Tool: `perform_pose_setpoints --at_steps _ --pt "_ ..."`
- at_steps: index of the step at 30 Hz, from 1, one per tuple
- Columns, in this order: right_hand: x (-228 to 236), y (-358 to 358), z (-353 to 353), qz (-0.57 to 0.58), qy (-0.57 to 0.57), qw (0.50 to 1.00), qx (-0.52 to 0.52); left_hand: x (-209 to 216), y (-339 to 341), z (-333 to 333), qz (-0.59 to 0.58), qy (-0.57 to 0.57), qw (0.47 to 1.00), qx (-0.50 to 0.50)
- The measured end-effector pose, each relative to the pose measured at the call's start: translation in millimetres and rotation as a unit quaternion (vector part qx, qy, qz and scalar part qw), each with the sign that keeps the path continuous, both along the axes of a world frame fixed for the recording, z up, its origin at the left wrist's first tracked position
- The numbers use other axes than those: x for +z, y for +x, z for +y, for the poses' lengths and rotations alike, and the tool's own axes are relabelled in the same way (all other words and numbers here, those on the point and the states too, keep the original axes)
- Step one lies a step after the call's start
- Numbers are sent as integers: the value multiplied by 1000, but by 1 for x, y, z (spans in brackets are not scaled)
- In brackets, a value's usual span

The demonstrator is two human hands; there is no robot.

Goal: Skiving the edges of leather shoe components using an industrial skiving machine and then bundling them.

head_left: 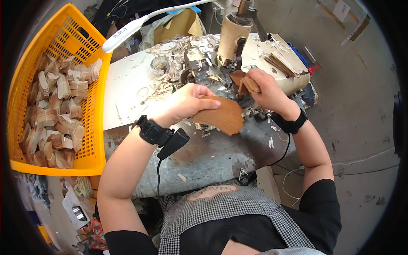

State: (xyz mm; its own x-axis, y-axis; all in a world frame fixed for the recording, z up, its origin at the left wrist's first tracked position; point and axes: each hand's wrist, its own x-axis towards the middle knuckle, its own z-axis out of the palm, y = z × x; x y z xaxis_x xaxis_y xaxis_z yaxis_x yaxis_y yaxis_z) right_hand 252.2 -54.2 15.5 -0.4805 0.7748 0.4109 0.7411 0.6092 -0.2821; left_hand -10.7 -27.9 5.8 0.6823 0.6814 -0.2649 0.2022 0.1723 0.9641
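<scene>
Gripping a flat brown leather piece (222,115) with thumb on top and fingers curled under its edge, the left hand (187,104) held it just above the worn metal desk (212,155), in front of the cream-coloured machine (238,46). The right hand (265,89) was closed in a pinch on a small stack of brown leather pieces (246,84), right at the machine's working head. Both wrists wore black bands (a cable ran from each). Pale trimmings (170,68) littered the desk behind the hands. Further left, well apart, stood a yellow plastic basket (95,140) filled with tied bundles of tan pieces (55,110), and a white lamp arm (136,25) reached over it.
</scene>
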Motion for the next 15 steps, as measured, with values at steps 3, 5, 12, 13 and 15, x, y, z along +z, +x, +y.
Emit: perform_pose_setpoints --at_steps 3,5,12,13,15 --pt "10 8 -5 118 -52 991 -43 -1 -8 2 -14 -16 1000 21" --pt "19 -1 -10 151 -66 985 -45 -3 -11 6 -5 -19 998 57" --pt "-1 -1 0 78 -35 996 38 3 6 4 80 5 996 50" --pt "-6 1 2 50 -27 998 30 2 3 2 30 -5 999 24" --pt "-10 5 0 41 -34 999 -4 2 -5 3 -10 -16 1000 -12"
